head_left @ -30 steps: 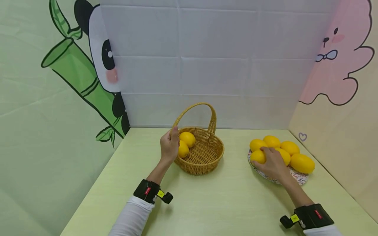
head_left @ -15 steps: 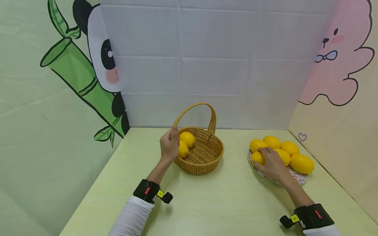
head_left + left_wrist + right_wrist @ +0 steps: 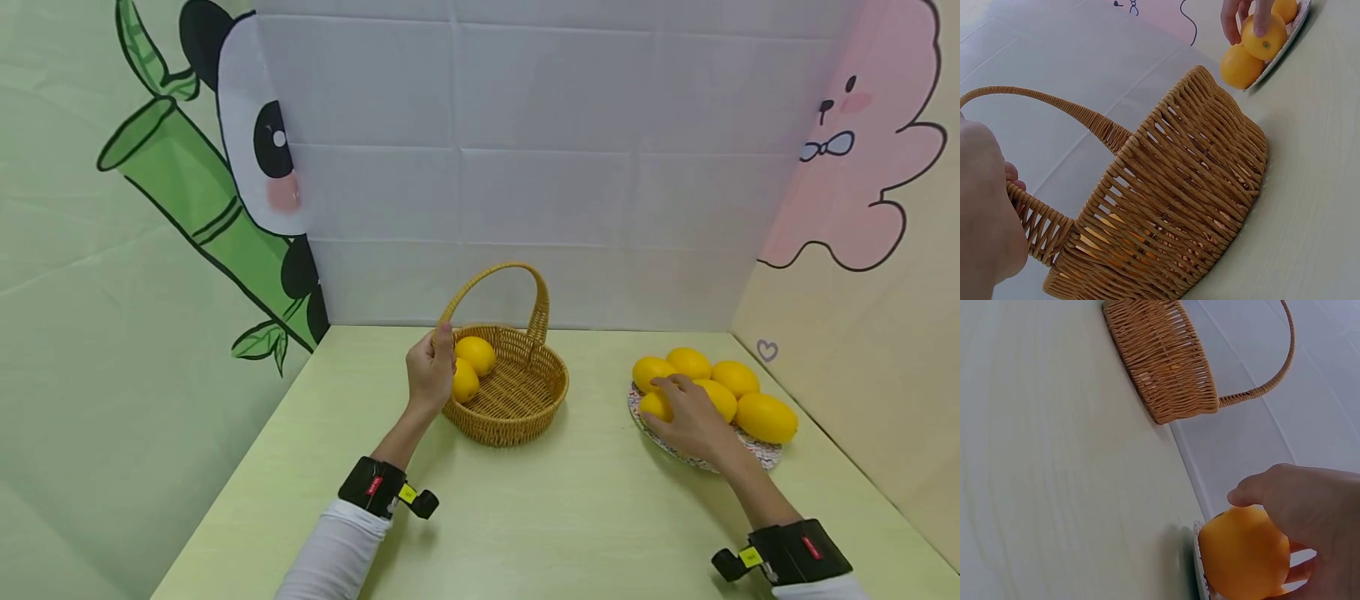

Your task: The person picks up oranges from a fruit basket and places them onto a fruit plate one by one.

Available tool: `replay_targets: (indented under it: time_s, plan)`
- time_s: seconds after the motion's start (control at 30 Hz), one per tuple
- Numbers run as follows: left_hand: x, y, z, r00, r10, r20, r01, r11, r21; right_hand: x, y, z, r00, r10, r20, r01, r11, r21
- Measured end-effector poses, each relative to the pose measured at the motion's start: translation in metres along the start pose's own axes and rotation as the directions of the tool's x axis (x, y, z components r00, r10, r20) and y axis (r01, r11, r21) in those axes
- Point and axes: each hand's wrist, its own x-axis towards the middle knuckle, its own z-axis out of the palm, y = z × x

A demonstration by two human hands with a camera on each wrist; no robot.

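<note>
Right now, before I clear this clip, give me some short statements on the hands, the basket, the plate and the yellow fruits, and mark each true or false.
1. The left hand grips the handle of the basket. True.
2. The basket holds no fruit. False: two yellow fruits lie inside it.
3. In the head view, the patterned plate is to the right of the basket. True.
4. The right hand is over bare table. False: it is at the plate, with its thumb and fingers around a yellow fruit.
5. The basket lies tipped on its side. False: it is upright on the table.
</note>
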Motion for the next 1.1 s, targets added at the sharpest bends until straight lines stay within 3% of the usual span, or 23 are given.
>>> replay_targets:
  time_s: [0.57, 0.87, 1.1]
  plan:
    - [0.001, -0.001, 0.0, 1.0, -0.003, 0.003, 0.003, 1.0, -0.002, 0.003, -0.014, -0.021, 1.0, -0.002, -0.023, 0.0, 0.998, -0.057]
    - [0.001, -0.002, 0.0, 1.0, -0.004, 0.0, 0.004, 1.0, 0.003, 0.011, -0.021, -0.023, 0.99, -0.104, -0.095, 0.098, 0.993, -0.068]
    - [0.0, -0.001, 0.0, 1.0, 0.002, -0.007, -0.002, 1.0, 0.003, 0.022, -0.031, -0.024, 0.989, -0.133, -0.072, 0.127, 0.989, -0.076]
